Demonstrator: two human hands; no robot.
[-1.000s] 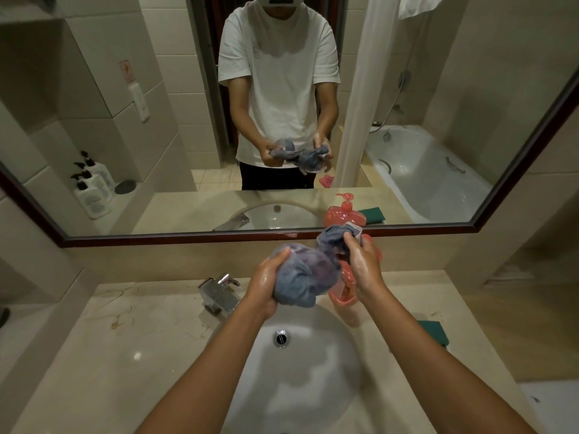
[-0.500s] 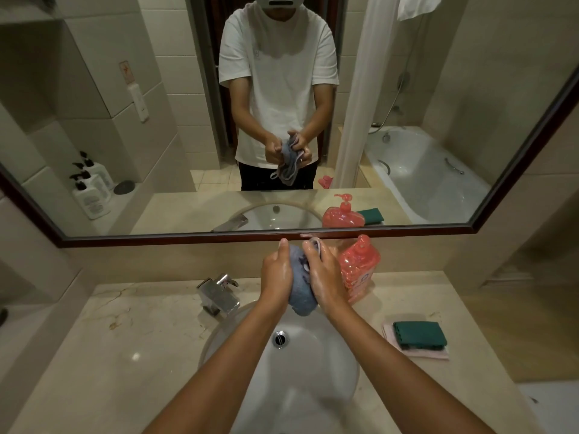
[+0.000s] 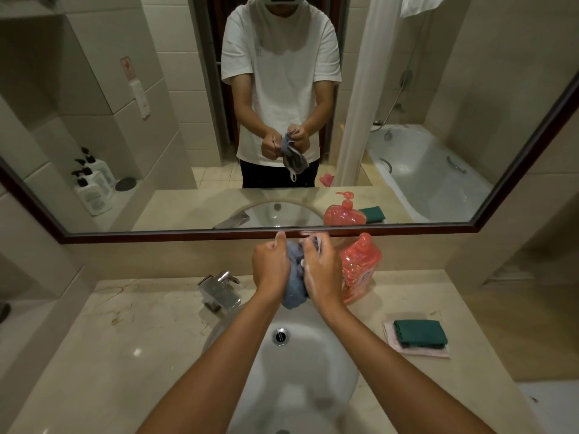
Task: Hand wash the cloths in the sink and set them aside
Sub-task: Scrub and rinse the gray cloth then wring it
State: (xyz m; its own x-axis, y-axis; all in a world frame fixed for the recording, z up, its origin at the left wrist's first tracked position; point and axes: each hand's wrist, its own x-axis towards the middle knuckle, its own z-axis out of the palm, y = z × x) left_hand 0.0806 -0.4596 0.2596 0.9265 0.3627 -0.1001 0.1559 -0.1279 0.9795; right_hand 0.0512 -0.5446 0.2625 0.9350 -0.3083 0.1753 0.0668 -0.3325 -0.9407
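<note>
- Gripping one blue-grey cloth [image 3: 294, 277] between both our hands, we hold it bunched above the back of the sink [image 3: 326, 383], its lower end hanging down toward the basin.
- Our left hand [image 3: 271, 267] has its fingers curled round the cloth's left side, thumb pointing up.
- Our right hand [image 3: 324, 270] has its fingers curled round the cloth's right side, with a fold of fabric and a pale loop showing at the knuckles; both hands look wet and a little soapy.
- One drain [image 3: 281, 336] sits in the middle of the white basin, below the cloth.
- One chrome tap [image 3: 221, 291] stands on the counter [image 3: 94, 339] to the left of the sink.
- One pink pump bottle [image 3: 360, 267] stands just beside our right hand, at the wall.
- Two folded cloths lie stacked on the counter to the right, well apart from the sink: one green cloth [image 3: 419, 332] on top of one pink cloth [image 3: 407, 349].
- One mirror [image 3: 438, 225] reflects three white bottles [image 3: 94, 186] with dark pumps at the left.
</note>
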